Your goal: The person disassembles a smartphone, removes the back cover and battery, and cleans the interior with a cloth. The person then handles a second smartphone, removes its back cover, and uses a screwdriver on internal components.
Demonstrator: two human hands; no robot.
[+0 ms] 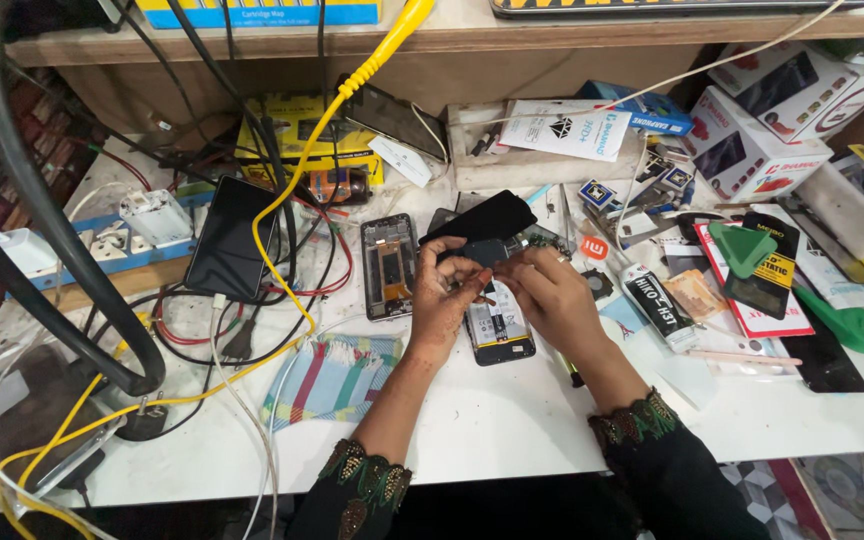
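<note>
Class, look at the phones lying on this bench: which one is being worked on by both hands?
The opened phone at the bench's middle, under the left hand and right hand. The dark phone far left and the bare phone frame lie untouched.

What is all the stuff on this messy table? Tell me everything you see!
opened phone: 1, black with its insides showing, table middle, under both hands
phone frame: 1, grey with an orange part, left of the hands
dark tablet: 1, black, further left, among cables
yellow cable: 1, yellow, from the top shelf down to the left edge
power strip: 1, blue and white, far left
striped cloth: 1, blue, red and green, front left of the hands
green picks: 2, green, right side
boxes: several, white and red, top right
glue tube: 1, black and white, right of the hands
left hand: 1, on the opened phone
right hand: 1, on the opened phone
</note>
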